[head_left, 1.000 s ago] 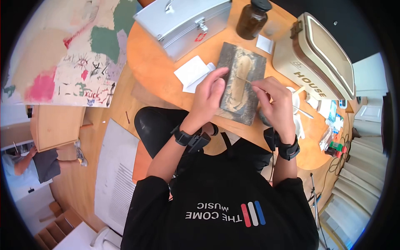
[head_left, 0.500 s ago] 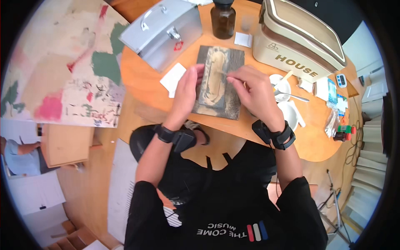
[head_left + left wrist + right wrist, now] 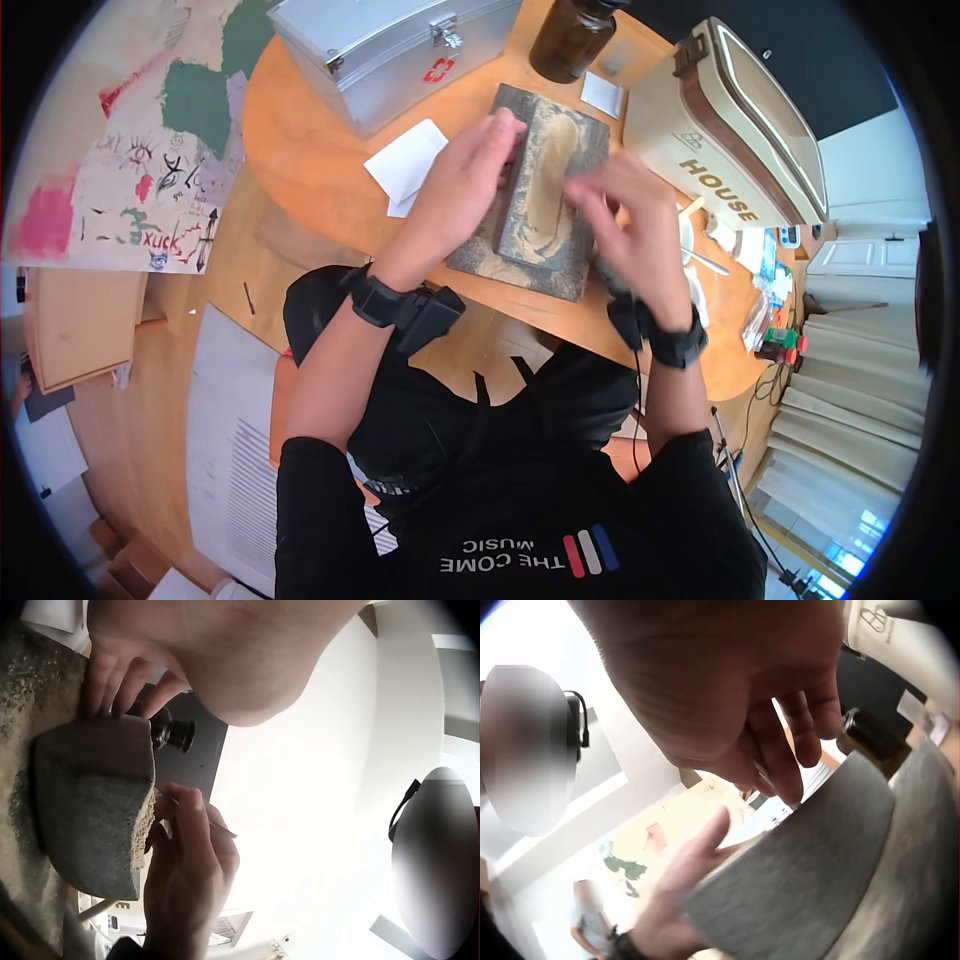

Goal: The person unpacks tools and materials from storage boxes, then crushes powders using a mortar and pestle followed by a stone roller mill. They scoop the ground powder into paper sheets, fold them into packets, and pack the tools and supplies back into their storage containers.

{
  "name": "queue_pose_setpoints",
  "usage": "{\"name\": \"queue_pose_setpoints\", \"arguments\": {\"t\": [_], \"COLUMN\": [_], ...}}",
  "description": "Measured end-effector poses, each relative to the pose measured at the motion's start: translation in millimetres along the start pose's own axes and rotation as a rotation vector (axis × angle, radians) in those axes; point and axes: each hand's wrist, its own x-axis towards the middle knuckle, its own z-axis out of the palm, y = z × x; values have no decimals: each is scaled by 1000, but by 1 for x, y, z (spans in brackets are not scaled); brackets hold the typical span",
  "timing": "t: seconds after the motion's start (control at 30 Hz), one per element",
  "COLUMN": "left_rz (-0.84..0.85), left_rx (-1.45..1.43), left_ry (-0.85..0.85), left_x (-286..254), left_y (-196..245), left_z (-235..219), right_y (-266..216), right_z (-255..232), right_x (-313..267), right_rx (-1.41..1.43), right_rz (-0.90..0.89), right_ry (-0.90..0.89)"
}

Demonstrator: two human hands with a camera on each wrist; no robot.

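Observation:
A grey stone block (image 3: 512,235) with a long hollow full of beige powder (image 3: 545,185) lies on a dark, powder-dusted board (image 3: 478,258). My left hand (image 3: 465,180) is at its left side; in the left wrist view the fingers (image 3: 127,686) reach the block's wall, fairly straight. Across from it, my right hand (image 3: 632,215) is over the block's right rim. Between its thumb and fingers it pinches a thin tool (image 3: 223,828), its tip hidden by the rim. The powder (image 3: 142,832) rises heaped along the block's edge.
A silver case (image 3: 400,65), a brown jar (image 3: 572,42) and a cream "HOUSE" box (image 3: 690,130) stand behind the board. White papers (image 3: 408,160) lie at left. White dishes and a spoon (image 3: 708,262) are right of my right hand, on the round table (image 3: 300,130).
One second ago the thin tool reached over the powder from the right; now my right hand is at the right rim. My left hand has come against the block's left side. The head view has shifted.

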Motion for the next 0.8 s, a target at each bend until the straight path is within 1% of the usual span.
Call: {"name": "queue_pose_setpoints", "arguments": {"t": [0.07, 0.13, 0.17, 0.2, 0.27, 0.3, 0.37, 0.4, 0.47, 0.5, 0.53, 0.6, 0.67, 0.73, 0.8], "left_rz": [12, 91, 115, 116, 38, 43, 43, 45, 36, 19, 20, 43, 40, 54, 33], "left_rx": [32, 117, 114, 113, 26, 24, 50, 61, 55, 55, 47, 84, 91, 94, 89], "left_ry": [-4, -21, -20, -32, -12, -18, -25, -29, -28, -22, -18, -28, -36, -41, -37], "left_x": [0, 1, 1, 1, -1, 0, -1, -1, -1, -1, 0, 0, 0, 2, 2], "left_y": [-1, -4, -5, -5, -3, -2, -2, -2, 0, 0, 0, -4, -5, -3, -2], "left_z": [-3, -3, -3, -2, -1, -1, -2, -2, -2, -2, -2, -3, -4, -3, -5], "right_y": [-20, -33, -31, -24, -3, 6, 18, 19, 19, 17, 18, 20, 27, 33, 15], "right_z": [-4, -10, -10, -10, -9, -8, -7, -8, -9, -8, -7, -4, 0, 9, 4], "right_x": [-15, -24, -20, -15, 2, 14, 29, 25, 13, 6, 8, 10, 24, 29, 15], "right_rx": [56, 93, 79, 73, 44, 37, 0, -9, 16, 96, 92, 127, 64, 42, -15], "right_rz": [19, 19, 15, 22, -23, -24, 73, 74, 45, 38, 36, 116, 133, -18, -68], "right_ry": [-20, 13, -72, -64, 40, 44, 151, 152, 64, 10, 3, 198, 236, 228, 180]}}
